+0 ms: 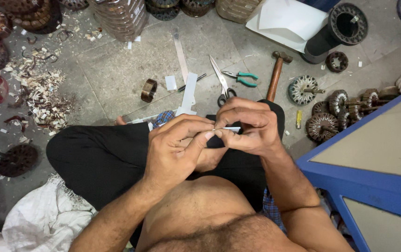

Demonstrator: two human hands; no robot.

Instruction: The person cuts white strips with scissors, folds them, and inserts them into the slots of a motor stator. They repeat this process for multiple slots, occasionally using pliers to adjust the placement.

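Both hands meet above my lap, over black trousers. My left hand (pixel 177 147) and my right hand (pixel 247 128) pinch a thin white paper strip (pixel 230 129) between thumbs and fingertips. Only a short length of the strip shows between the fingers; the rest is hidden inside the grip. Just beyond the hands, on the grey stone floor, lie scissors (pixel 222 81), green-handled pliers (pixel 242 78) and a wooden-handled hammer (pixel 275 74).
Wound motor stators (pixel 324 126) cluster at right near a blue cabinet edge (pixel 350 179). A tape roll (pixel 148 90), white paper strips (pixel 189 91) and a scrap pile (pixel 39 91) lie ahead and left. White cloth (pixel 46 219) sits at lower left.
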